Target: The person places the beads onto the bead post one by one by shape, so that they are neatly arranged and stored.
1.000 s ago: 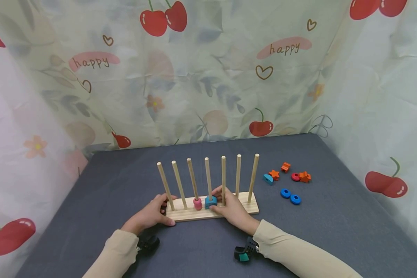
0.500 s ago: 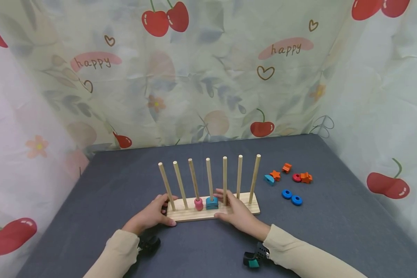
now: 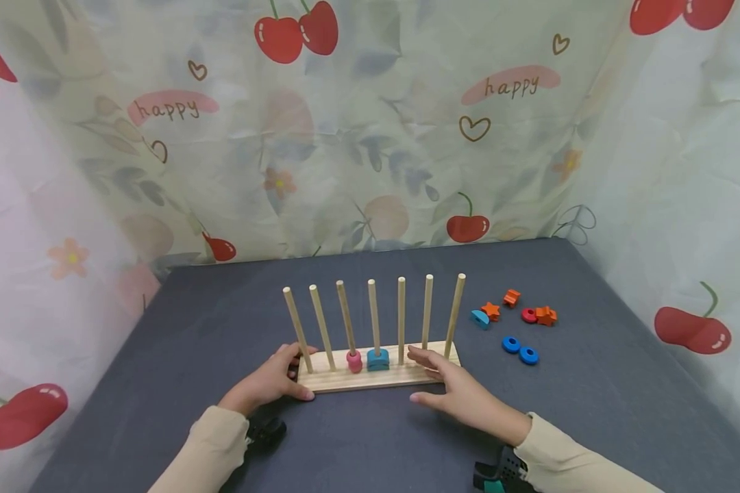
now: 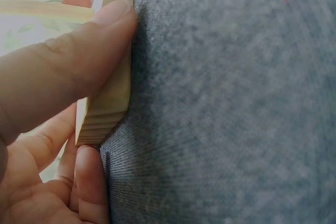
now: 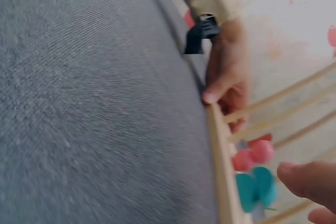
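Note:
A pale wooden peg stand (image 3: 358, 384) with several upright rods lies on the dark cloth. My left hand (image 3: 275, 378) grips its left end; in the left wrist view the thumb (image 4: 63, 59) presses along the front edge while other fingers are behind the end. Pink beads (image 3: 354, 361) sit stacked on the third rod from the left. On the rod beside them are blue half-round pieces (image 3: 378, 360). My right hand (image 3: 462, 394) is by the stand's right part, fingers extended and thumb apart, holding nothing. In the right wrist view only its fingertips (image 5: 310, 179) show.
Right of the stand lie two blue rings (image 3: 520, 350), a light blue half-round (image 3: 479, 318), an orange star (image 3: 490, 311), other orange pieces (image 3: 545, 315) and a red ring (image 3: 528, 315). A patterned curtain (image 3: 358, 137) stands behind the table.
My right hand has let go of the blue half-round pieces, which stay on their rod, and has moved right toward the stand's right end. The left hand keeps its grip.

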Demonstrator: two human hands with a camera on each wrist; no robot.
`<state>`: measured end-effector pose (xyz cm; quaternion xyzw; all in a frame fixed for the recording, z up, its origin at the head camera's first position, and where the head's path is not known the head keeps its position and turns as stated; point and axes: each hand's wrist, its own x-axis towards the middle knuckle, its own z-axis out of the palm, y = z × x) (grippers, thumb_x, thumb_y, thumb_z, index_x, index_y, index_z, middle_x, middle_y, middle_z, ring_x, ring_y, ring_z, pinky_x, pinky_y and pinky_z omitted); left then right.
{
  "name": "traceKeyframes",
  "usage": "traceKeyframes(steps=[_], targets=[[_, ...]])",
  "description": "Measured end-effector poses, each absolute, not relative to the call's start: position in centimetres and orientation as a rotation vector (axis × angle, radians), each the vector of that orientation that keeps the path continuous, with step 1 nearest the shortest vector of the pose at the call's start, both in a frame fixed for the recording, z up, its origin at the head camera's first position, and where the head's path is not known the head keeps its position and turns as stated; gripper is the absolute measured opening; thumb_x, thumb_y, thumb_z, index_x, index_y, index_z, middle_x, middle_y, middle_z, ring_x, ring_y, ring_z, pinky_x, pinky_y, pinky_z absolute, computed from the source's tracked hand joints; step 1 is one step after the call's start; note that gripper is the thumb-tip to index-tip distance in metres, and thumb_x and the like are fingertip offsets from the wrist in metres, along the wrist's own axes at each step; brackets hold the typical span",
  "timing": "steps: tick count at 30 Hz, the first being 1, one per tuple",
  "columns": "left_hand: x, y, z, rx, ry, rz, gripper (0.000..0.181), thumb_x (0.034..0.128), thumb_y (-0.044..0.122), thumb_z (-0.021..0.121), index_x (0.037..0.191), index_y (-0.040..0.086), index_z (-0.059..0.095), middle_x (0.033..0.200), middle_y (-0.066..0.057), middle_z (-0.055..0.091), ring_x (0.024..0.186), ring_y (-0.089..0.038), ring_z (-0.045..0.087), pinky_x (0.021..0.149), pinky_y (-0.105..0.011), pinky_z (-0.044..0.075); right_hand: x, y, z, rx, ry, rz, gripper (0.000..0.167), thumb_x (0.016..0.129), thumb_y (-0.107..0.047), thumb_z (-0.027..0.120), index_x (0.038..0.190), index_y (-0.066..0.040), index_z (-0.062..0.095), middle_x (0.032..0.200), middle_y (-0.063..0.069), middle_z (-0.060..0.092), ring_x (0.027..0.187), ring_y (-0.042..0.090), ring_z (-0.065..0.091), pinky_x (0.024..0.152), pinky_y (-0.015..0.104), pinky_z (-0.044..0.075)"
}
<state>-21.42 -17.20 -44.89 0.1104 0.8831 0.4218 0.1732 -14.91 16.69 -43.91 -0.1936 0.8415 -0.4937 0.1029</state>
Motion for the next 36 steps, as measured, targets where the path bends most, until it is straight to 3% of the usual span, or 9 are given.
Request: traceKeyframes(steps=[8,15,21,28,36], targets=[[-21.4,-17.3,-44.8,0.319,2.503,1.189,0.073,0.0653,0.010,0.089,0.130,0.009,0.055,0.117,-0.013,0.046,0.105,-0.025,0.044,0.088,-0.039,0.039,-14.6,19.9,-40.8,-0.637,2.519,-1.450,0.063,0.090,-0.025,0.070,0.144,-0.009,0.041,0.145,0.014,0.046,0.133,0.034,0.045,0.104,0.050,0.038],[-21.5,-17.2,-44.8,0.309,2.506,1.181,0.074,0.0654,0.011,0.089,0.130,0.010,0.054,0.117,-0.012,0.046,0.105,-0.025,0.045,0.089,-0.041,0.039,-15.0,23.6,-38.1,-0.724,2.687,-1.315,0.047,0.087,-0.027,0.072,0.130,-0.021,0.056,0.133,0.001,0.058,0.123,0.020,0.056,0.099,0.039,0.045],[-21.5,-17.3,-44.8,0.290,2.503,1.182,0.074,0.0656,0.012,0.089,0.130,0.011,0.054,0.117,-0.012,0.046,0.106,-0.025,0.044,0.090,-0.041,0.039,-16.4,25.8,-36.4,-0.681,2.776,-1.226,0.039,0.085,-0.029,0.073,0.120,-0.017,0.062,0.120,-0.003,0.063,0.112,0.017,0.061,0.092,0.033,0.049],[-21.5,-17.4,-44.8,0.293,2.497,1.183,0.074,0.0659,0.012,0.089,0.131,0.011,0.054,0.118,-0.012,0.046,0.108,-0.025,0.044,0.091,-0.043,0.039,-19.5,26.4,-36.9,-0.402,2.813,-1.332,0.038,0.092,-0.021,0.067,0.128,-0.011,0.056,0.130,0.014,0.059,0.120,0.034,0.056,0.090,0.046,0.050],[-21.5,-17.3,-45.0,0.309,2.504,1.173,0.073,0.0663,0.012,0.089,0.130,0.011,0.054,0.118,-0.012,0.046,0.108,-0.025,0.045,0.091,-0.043,0.040,-23.2,27.0,-39.5,-0.170,2.816,-1.170,0.050,0.092,-0.016,0.066,0.137,-0.001,0.050,0.138,0.025,0.050,0.121,0.039,0.054,0.090,0.048,0.050]])
